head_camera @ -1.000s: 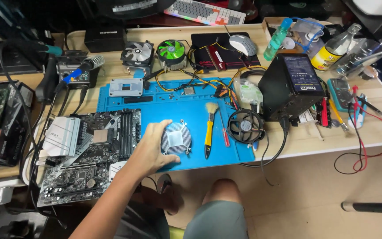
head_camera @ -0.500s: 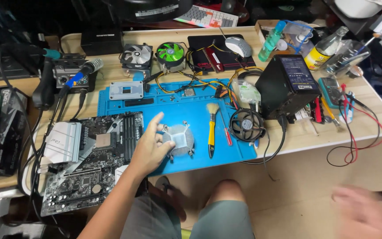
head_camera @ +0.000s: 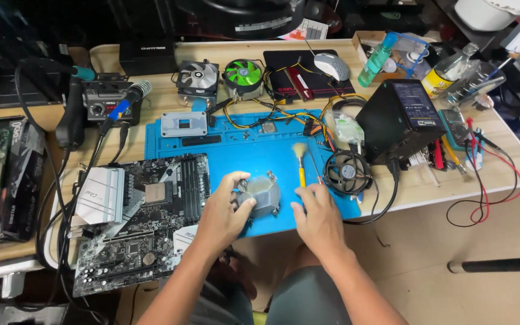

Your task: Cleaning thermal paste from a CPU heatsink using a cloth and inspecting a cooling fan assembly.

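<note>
Your left hand point(head_camera: 221, 213) grips round aluminium heatsink point(head_camera: 260, 195), fingers curled on its left rim, near front edge of blue mat point(head_camera: 242, 147). Your right hand point(head_camera: 317, 219) just beside it, fingers loose, holding nothing. Motherboard point(head_camera: 145, 216) crowds left; cardboard box point(head_camera: 371, 39) far back holds bottles.

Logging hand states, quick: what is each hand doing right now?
Left hand: closed around the round metal heatsink on the blue mat.
Right hand: open, holding nothing, resting beside the heatsink.

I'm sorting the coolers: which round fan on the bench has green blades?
The green-bladed fan at the table's far edge, beside the grey-bladed cooler; the loose fan near the brush is black.
</note>
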